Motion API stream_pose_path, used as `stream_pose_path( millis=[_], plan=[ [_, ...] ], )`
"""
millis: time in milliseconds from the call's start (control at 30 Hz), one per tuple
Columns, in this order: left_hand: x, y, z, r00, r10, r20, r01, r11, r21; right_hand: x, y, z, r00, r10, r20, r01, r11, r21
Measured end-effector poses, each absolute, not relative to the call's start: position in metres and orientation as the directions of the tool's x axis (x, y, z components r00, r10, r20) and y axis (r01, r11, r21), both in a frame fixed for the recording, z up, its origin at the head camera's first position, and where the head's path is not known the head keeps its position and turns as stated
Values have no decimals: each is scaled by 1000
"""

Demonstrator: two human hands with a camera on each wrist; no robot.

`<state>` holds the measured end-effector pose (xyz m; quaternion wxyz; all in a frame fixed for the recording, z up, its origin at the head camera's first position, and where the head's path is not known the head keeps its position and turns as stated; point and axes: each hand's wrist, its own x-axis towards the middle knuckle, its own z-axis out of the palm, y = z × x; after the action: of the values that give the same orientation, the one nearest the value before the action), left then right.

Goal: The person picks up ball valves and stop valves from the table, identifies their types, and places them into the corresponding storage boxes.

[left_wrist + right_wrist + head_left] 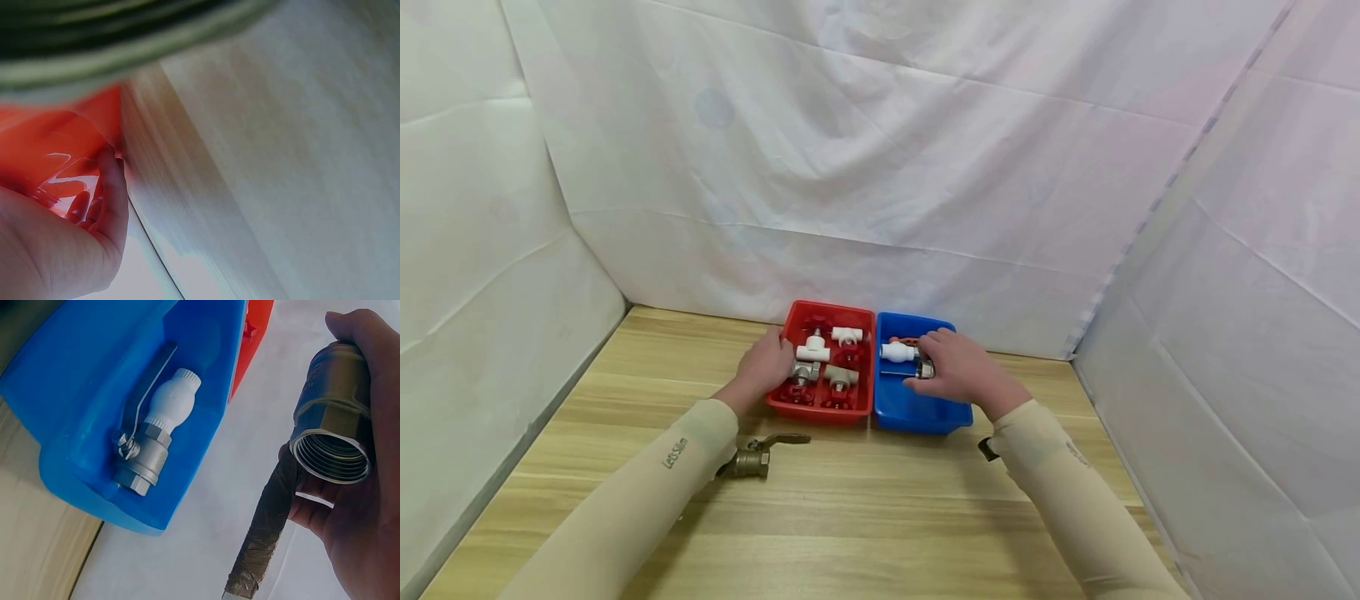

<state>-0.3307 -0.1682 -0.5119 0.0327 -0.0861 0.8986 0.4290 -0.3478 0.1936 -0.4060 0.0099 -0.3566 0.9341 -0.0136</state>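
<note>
My left hand (pixel 766 362) grips the left rim of a red plastic bin (pixel 867 367), and in the left wrist view its fingers (pixel 114 200) lie against the outer wall. Over the right side of a blue bin (pixel 917 421) is my right hand (pixel 958 365). The right wrist view shows it holding a metal ball valve (pixel 334 412) by the body, threaded opening facing the camera, with a brownish wrapped lever (pixel 265 531) pointing down. Inside the blue bin lie a white plastic valve (pixel 172 403) and a silver ball valve (pixel 144 462) with a dark lever.
The red bin contains white tee-shaped valves (pixel 814 348), a grey one (pixel 841 377) and several red handwheels. A brass ball valve (pixel 751 463) lies on the wooden table (pixel 865 517) beside my left forearm. White curtains (pixel 880 167) enclose the table's back and sides.
</note>
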Motion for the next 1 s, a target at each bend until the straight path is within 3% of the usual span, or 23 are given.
stream_pose_path(
  millis=[1000],
  plan=[
    [-329,-166,-510,-983,-130,-132,-184,614,767,-366,172,-413,-758,-639,-132,-637,768,-63]
  ],
)
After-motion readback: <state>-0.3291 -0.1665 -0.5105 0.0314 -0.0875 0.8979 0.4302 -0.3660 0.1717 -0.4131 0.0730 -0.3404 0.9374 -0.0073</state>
